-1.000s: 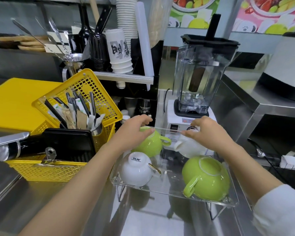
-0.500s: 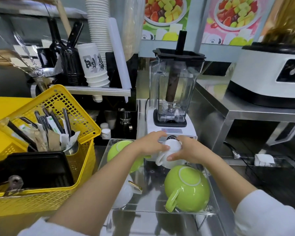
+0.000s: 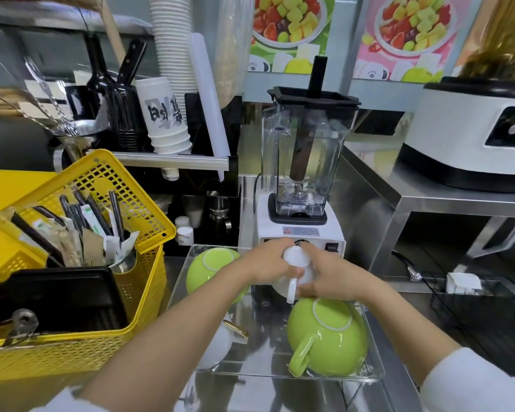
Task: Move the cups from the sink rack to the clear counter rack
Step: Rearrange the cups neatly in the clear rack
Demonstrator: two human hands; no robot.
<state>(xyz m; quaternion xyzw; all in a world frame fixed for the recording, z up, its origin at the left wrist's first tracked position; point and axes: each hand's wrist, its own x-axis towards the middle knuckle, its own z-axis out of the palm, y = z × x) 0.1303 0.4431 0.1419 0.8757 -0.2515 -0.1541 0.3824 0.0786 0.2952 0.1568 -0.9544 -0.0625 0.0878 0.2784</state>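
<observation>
A clear acrylic rack (image 3: 309, 377) stands on the steel counter in front of me. Upside down in it are a large green cup (image 3: 327, 337) at the front right, a second green cup (image 3: 211, 267) at the back left, and a white cup with a gold handle (image 3: 220, 343), partly hidden by my left forearm. At the back of the rack both hands hold an inverted white cup (image 3: 295, 264): my left hand (image 3: 268, 263) grips its left side and my right hand (image 3: 329, 276) its right side, its handle pointing towards me.
A yellow basket (image 3: 81, 331) with a black tray and a cutlery holder sits close on the left. A blender (image 3: 304, 179) stands just behind the rack. A steel shelf with a white machine (image 3: 473, 138) lies to the right.
My left hand left the back green cup and joined my right hand on the white cup. The view tilted up and shifted right.
</observation>
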